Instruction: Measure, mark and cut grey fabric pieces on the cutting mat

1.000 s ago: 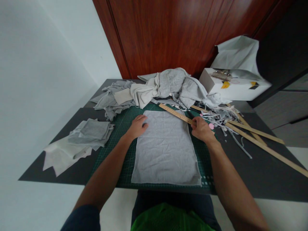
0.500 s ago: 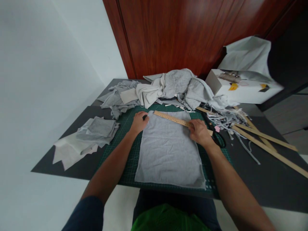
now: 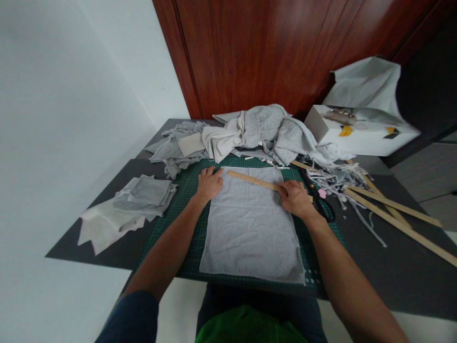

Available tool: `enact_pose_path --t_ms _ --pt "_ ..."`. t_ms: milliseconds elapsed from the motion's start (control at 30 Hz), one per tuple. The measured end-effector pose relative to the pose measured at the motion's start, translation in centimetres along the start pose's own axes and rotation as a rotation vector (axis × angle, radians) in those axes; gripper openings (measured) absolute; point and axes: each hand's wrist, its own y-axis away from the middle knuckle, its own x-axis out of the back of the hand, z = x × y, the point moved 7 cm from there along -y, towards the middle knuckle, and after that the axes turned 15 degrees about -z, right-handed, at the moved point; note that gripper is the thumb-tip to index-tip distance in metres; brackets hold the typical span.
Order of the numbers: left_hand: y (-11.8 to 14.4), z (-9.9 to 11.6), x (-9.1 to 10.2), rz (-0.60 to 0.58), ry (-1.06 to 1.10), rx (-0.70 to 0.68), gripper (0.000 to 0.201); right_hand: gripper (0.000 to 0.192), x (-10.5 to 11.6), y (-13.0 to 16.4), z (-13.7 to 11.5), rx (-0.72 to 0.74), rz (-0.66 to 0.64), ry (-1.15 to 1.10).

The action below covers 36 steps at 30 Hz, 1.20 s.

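A light grey cloth [image 3: 252,233] lies spread on the green cutting mat [image 3: 193,238]. My left hand [image 3: 210,183] rests at the cloth's far left corner, its fingers apart and flat on the corner and mat. A wooden ruler [image 3: 250,179] slants across the upper part of the cloth, its left end a little short of that hand. Around the ruler's right part, the fingers of my right hand [image 3: 295,196] are closed. Just right of that hand lie black-handled scissors [image 3: 324,209], partly hidden by it.
Folded cloth pieces [image 3: 143,195] lie at the left, and heaped grey cloth [image 3: 266,126] lines the back. At the right are fabric scraps [image 3: 339,176] and long wooden strips [image 3: 400,224]. A white box [image 3: 371,138] stands behind them.
My left hand has opened out flat over the corner; the small dark thing seen at its fingers no longer shows. The ruler's left end has shifted slightly towards me.
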Motion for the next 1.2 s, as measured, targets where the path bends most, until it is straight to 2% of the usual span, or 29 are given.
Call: enact_pose_path --t_ms 333,533,700,867,1000,1100,1200 --pt "0.5 0.8 -0.2 -0.025 -0.088 0.003 0.055 0.032 0.3 0.2 0.4 0.050 0.064 -0.027" --pt "0.4 0.4 0.2 -0.002 -0.041 0.026 0.054 0.031 0.9 0.1 0.4 0.096 0.154 -0.085" --pt "0.2 0.1 0.1 0.004 0.009 0.022 0.051 0.031 1.2 -0.1 0.0 0.097 0.151 -0.102" --pt "0.4 -0.8 1.9 0.141 0.245 -0.018 0.043 0.032 2.2 0.3 -0.5 0.116 0.154 -0.158" --pt "1.4 -0.9 3.5 0.226 0.433 -0.091 0.033 0.032 3.1 0.9 -1.0 0.059 0.149 -0.281" --pt "1.9 -0.3 3.2 0.176 0.678 -0.108 0.025 0.032 3.0 1.5 -2.3 0.049 0.032 -0.535" --pt "2.2 1.2 1.9 0.018 1.034 -0.146 0.023 0.043 2.3 2.6 -5.3 0.120 -0.222 -0.902"
